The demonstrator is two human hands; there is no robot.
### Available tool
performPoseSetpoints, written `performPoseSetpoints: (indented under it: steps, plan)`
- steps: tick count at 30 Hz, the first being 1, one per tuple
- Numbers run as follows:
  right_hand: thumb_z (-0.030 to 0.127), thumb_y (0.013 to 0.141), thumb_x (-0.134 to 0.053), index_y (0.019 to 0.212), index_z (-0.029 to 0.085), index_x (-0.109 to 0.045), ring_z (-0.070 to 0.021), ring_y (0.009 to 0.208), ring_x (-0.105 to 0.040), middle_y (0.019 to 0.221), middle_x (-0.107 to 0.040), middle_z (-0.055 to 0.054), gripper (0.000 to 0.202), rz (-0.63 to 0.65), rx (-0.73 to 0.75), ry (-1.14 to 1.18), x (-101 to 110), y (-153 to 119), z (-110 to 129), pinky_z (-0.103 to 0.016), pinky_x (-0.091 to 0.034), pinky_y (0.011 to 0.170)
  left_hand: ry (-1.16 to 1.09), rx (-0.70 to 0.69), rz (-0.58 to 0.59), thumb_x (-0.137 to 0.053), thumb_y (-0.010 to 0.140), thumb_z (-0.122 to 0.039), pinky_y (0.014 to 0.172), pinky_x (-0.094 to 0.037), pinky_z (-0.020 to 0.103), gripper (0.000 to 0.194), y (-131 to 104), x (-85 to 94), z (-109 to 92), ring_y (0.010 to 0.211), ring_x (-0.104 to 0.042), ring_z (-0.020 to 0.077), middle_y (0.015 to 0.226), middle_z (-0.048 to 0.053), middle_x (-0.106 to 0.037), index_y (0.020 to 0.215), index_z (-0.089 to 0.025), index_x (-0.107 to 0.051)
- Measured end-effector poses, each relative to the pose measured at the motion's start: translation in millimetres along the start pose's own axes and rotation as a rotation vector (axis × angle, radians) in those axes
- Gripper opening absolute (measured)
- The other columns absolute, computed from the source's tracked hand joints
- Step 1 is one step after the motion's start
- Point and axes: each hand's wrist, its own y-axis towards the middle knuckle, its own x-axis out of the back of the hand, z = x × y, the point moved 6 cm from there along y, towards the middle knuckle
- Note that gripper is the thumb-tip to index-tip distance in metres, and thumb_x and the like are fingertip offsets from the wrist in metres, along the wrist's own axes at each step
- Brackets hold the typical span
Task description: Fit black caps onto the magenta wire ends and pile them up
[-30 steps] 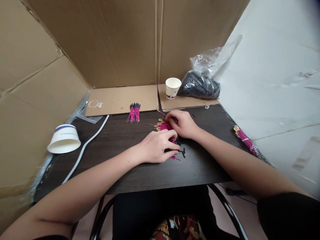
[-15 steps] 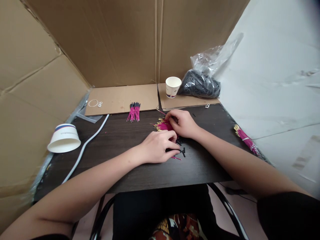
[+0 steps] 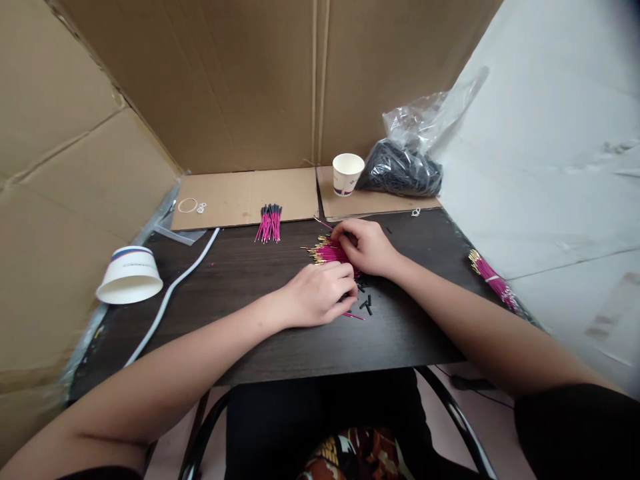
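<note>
A pile of magenta wires (image 3: pixel 327 253) with gold-coloured ends lies on the dark table between my hands. My right hand (image 3: pixel 367 248) rests on the right side of the pile, thumb and fingers bent together at the wires; what they pinch is hidden. Just nearer to me, my left hand (image 3: pixel 320 293) is closed with curled fingers over short black tubes (image 3: pixel 369 305), several of which lie loose beside its fingertips. Anything inside its grip is covered. One magenta wire (image 3: pixel 355 316) pokes out below the left thumb.
Black-tipped magenta wires (image 3: pixel 270 223) lie by a cardboard strip (image 3: pixel 225 193). A paper cup (image 3: pixel 347 175) stands beside a clear bag of black tubes (image 3: pixel 403 167). At left are a tipped paper bowl (image 3: pixel 130 275) and a white cable (image 3: pixel 173 287); at right, a tied wire bundle (image 3: pixel 493 279).
The fingers of my left hand have drawn in slightly to the left and closed more, exposing more black tubes. My right hand has hardly moved.
</note>
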Motion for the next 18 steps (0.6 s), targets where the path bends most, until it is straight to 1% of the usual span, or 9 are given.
performPoseSetpoints:
  steps: [4, 6, 8, 10, 12, 14, 15, 16, 18]
  plan:
    - [0.004, 0.096, -0.057, 0.096, 0.02, -0.072, -0.021, 0.087, -0.073, 0.096, -0.08, -0.005, 0.022, 0.015, -0.028, 0.002, -0.1, 0.3, -1.5, -0.033, -0.055, 0.082, -0.002, -0.005, 0.015, -0.063, 0.109, -0.023, 0.073, -0.048, 0.033, 0.015, 0.8, -1.1, 0.2, 0.094, -0.066, 0.0209, 0.105, 0.007, -0.071, 0.102, -0.016, -0.075]
    - [0.005, 0.096, -0.056, 0.097, 0.02, -0.072, -0.0208, 0.086, -0.073, 0.095, -0.079, -0.005, 0.022, 0.016, -0.025, 0.002, 0.7, 0.7, -1.5, -0.033, -0.055, 0.081, -0.043, 0.002, 0.009, -0.061, 0.11, -0.024, 0.074, -0.049, 0.033, 0.017, 1.0, 0.1, 0.3, 0.094, -0.066, 0.0207, 0.106, 0.007, -0.071, 0.102, -0.015, -0.073]
    - [0.006, 0.096, -0.056, 0.097, 0.02, -0.072, -0.0203, 0.085, -0.072, 0.095, -0.079, -0.005, 0.022, 0.014, -0.013, 0.002, 1.4, 0.9, -0.9, -0.033, -0.054, 0.081, -0.14, 0.03, -0.032, -0.059, 0.111, -0.025, 0.078, -0.051, 0.033, 0.016, 1.1, 4.5, 1.9, 0.095, -0.067, 0.0201, 0.106, 0.008, -0.072, 0.104, -0.015, -0.071]
    - [0.006, 0.095, -0.055, 0.096, 0.02, -0.072, -0.02, 0.085, -0.072, 0.094, -0.078, -0.005, 0.022, 0.012, -0.009, 0.006, 1.7, 0.7, -0.1, -0.033, -0.054, 0.081, -0.268, 0.094, -0.099, -0.06, 0.11, -0.026, 0.082, -0.053, 0.033, 0.015, 0.7, 10.6, 7.2, 0.092, -0.067, 0.0188, 0.104, 0.007, -0.073, 0.104, -0.016, -0.07]
    - [0.007, 0.095, -0.056, 0.096, 0.02, -0.07, -0.0195, 0.083, -0.071, 0.093, -0.078, -0.004, 0.019, 0.0, -0.028, 0.011, 2.2, 0.1, 0.1, -0.033, -0.053, 0.081, -0.393, 0.205, -0.177, -0.062, 0.108, -0.028, 0.076, -0.051, 0.032, 0.015, -0.4, 15.8, 18.5, 0.079, -0.063, 0.0157, 0.092, 0.005, -0.072, 0.101, -0.016, -0.07]
    - [0.011, 0.096, -0.059, 0.1, 0.021, -0.069, -0.018, 0.077, -0.067, 0.093, -0.077, -0.004, 0.014, -0.028, -0.074, 0.026, 3.3, -0.8, -1.0, -0.032, -0.051, 0.076, -0.528, 0.354, -0.262, -0.067, 0.105, -0.031, 0.066, -0.048, 0.03, 0.018, -2.5, 18.6, 35.7, 0.067, -0.057, 0.013, 0.082, 0.004, -0.07, 0.1, -0.015, -0.073]
    - [0.013, 0.096, -0.061, 0.103, 0.021, -0.067, -0.0168, 0.073, -0.064, 0.093, -0.077, -0.004, 0.012, -0.047, -0.107, 0.044, 4.1, -1.4, -2.3, -0.031, -0.05, 0.072, -0.602, 0.429, -0.307, -0.07, 0.103, -0.034, 0.064, -0.048, 0.029, 0.02, -3.9, 19.0, 45.7, 0.066, -0.057, 0.0127, 0.081, 0.005, -0.071, 0.1, -0.014, -0.074]
    - [0.016, 0.096, -0.063, 0.108, 0.021, -0.066, -0.0156, 0.069, -0.062, 0.093, -0.077, -0.004, 0.013, -0.065, -0.143, 0.07, 4.9, -1.9, -3.8, -0.03, -0.048, 0.067, -0.677, 0.494, -0.356, -0.073, 0.101, -0.036, 0.064, -0.05, 0.029, 0.023, -5.2, 19.3, 55.9, 0.068, -0.062, 0.0136, 0.085, 0.007, -0.074, 0.1, -0.013, -0.076]
    - [0.02, 0.097, -0.065, 0.12, 0.02, -0.066, -0.0139, 0.063, -0.058, 0.093, -0.078, -0.003, 0.023, -0.094, -0.198, 0.132, 6.1, -2.6, -6.4, -0.029, -0.045, 0.061, -0.802, 0.573, -0.46, -0.081, 0.094, -0.037, 0.072, -0.057, 0.031, 0.027, -7.1, 20.7, 74.8, 0.078, -0.071, 0.0169, 0.094, 0.012, -0.079, 0.101, -0.011, -0.079]
